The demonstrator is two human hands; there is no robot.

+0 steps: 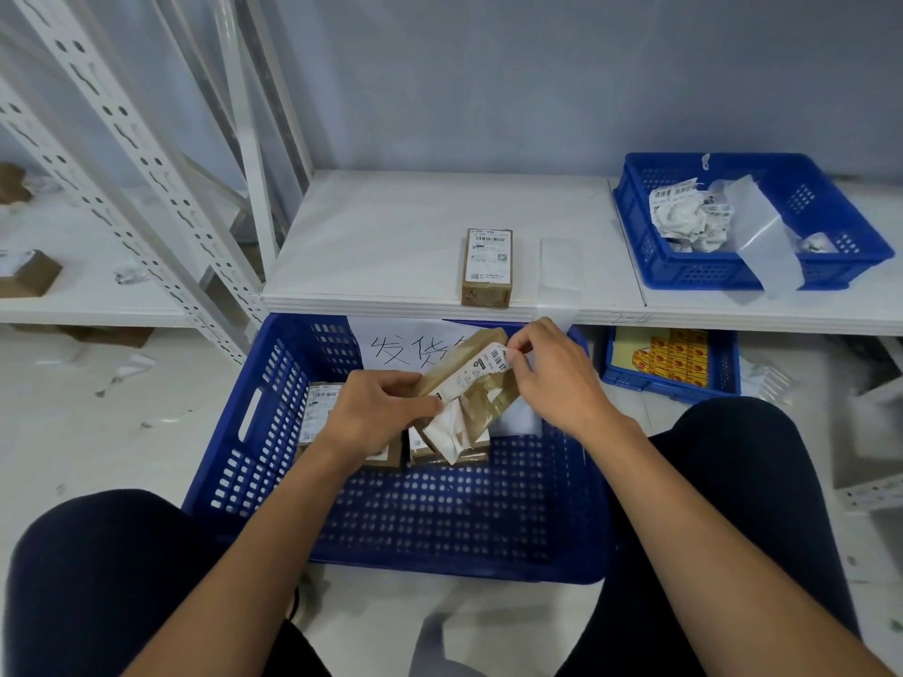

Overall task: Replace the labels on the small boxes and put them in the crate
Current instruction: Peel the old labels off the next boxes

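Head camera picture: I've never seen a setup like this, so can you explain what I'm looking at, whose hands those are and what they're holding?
There is no machine here: the grips are a person's own bare hands, filmed by a camera worn on the head that looks down past the knees. The left grip holds a small brown box over a big blue crate, while the right grip pinches the corner of its label. More labelled boxes lie in the crate. On the white shelf behind it lie another box and a blue basket holding crumpled labels.
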